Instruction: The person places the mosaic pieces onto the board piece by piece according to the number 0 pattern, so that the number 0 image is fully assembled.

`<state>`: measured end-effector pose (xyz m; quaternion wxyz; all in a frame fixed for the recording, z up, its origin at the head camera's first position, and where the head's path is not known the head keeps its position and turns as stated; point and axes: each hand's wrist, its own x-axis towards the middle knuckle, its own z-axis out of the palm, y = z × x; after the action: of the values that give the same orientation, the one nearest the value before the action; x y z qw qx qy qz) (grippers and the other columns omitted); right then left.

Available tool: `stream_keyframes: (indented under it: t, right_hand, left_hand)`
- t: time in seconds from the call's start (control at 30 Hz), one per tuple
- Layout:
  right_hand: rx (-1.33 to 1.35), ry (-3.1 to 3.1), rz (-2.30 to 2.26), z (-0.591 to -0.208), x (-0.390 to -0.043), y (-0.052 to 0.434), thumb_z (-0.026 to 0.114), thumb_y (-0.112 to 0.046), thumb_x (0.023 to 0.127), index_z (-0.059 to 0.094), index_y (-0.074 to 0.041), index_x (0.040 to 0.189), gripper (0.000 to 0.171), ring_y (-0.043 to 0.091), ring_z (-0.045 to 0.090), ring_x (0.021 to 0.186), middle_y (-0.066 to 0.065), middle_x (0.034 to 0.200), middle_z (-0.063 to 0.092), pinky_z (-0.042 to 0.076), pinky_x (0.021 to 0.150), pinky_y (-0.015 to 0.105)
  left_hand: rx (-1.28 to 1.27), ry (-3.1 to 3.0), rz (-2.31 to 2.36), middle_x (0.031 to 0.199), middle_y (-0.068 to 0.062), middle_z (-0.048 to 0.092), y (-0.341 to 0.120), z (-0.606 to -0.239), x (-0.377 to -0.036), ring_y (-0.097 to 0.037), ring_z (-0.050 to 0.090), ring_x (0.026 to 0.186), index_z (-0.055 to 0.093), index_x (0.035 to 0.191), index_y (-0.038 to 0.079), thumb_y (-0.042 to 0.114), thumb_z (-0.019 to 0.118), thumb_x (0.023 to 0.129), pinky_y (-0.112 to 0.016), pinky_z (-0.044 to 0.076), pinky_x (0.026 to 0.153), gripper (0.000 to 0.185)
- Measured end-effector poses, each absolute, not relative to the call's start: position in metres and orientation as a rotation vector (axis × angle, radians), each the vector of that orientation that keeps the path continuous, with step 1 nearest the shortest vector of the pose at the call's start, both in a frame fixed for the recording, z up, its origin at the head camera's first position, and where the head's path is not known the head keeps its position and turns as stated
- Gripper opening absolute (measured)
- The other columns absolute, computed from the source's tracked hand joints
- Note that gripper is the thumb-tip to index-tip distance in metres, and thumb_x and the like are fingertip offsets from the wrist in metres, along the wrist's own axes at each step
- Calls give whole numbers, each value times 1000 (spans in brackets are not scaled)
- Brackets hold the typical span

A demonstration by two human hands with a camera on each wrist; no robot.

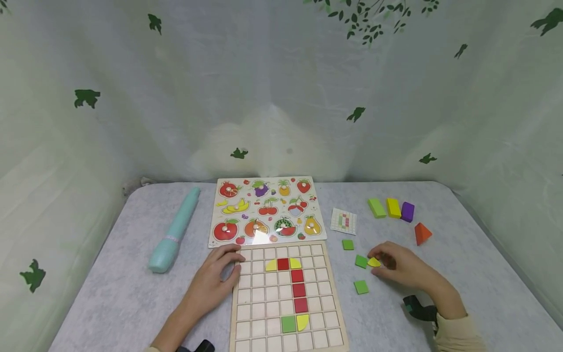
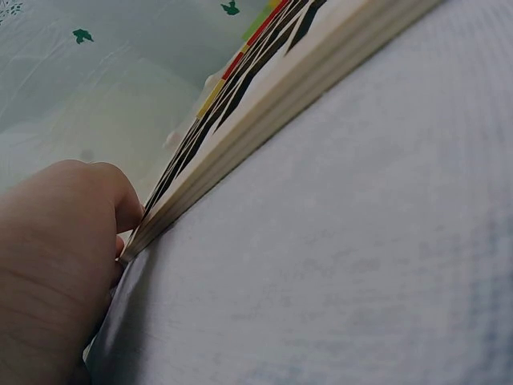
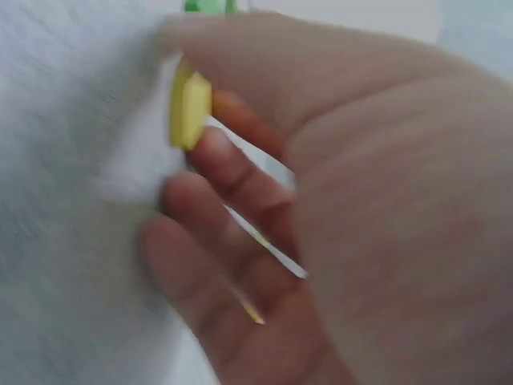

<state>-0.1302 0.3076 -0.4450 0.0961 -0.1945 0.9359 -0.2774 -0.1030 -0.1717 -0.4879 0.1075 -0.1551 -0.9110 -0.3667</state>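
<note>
My right hand (image 1: pixel 402 266) pinches a small yellow quarter-round tile (image 1: pixel 374 262) between thumb and fingers, low over the table right of the grid board. In the right wrist view the yellow tile (image 3: pixel 191 108) shows edge-on by the fingertips. Beside it lies a green square tile (image 1: pixel 361 261), with two more green tiles above and below. My left hand (image 1: pixel 213 276) rests its fingers and thumb on the upper left edge of the wooden grid board (image 1: pixel 333 293). On that board sit red squares (image 1: pixel 299 290), yellow quarter-rounds (image 1: pixel 302 322) and one green square (image 1: pixel 288 324).
Behind the grid board lies a fruit peg puzzle (image 1: pixel 268 210). A small pattern card (image 1: pixel 343 222) is to its right. Green, yellow and purple blocks (image 1: pixel 407 212) and an orange triangular block (image 1: pixel 422 233) stand at the back right. A turquoise wand-shaped object (image 1: pixel 173 232) lies left.
</note>
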Motion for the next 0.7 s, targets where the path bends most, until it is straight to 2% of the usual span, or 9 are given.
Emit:
stream_keyframes:
  t: [0.2,0.3,0.47,0.7]
  right_hand:
    - [-624,2718,-832,-438,-129,317,80,-17,90,68,-16,115,27,7,53,87,-5,108,63,51,72,21]
    - [-620,2714,-824,-437,-130,317,81,-20,89,68,-15,114,28,7,53,87,-5,107,63,52,73,21]
    - [-589,2712,-801,-437,-130,314,81,-23,89,71,-17,119,32,5,54,88,-7,110,66,52,75,21]
    - [-576,2733,-771,-435,-129,312,78,-18,91,72,-16,123,33,4,53,85,-9,104,65,51,72,21]
  left_hand:
    - [-448,-2684,-1083,133,2,62,-171,-487,-103,-17,55,128,73,107,20,13,73,95,-43,48,106,14]
    - [-450,-2679,-1088,133,2,62,-171,-487,-103,-17,55,128,73,107,20,13,72,95,-42,47,106,14]
    - [-452,-2676,-1083,133,2,63,-172,-488,-103,-16,55,128,73,106,20,12,72,95,-41,47,106,14]
    - [-460,-2673,-1087,133,2,62,-172,-488,-103,-17,55,128,73,106,20,13,72,95,-42,47,106,13]
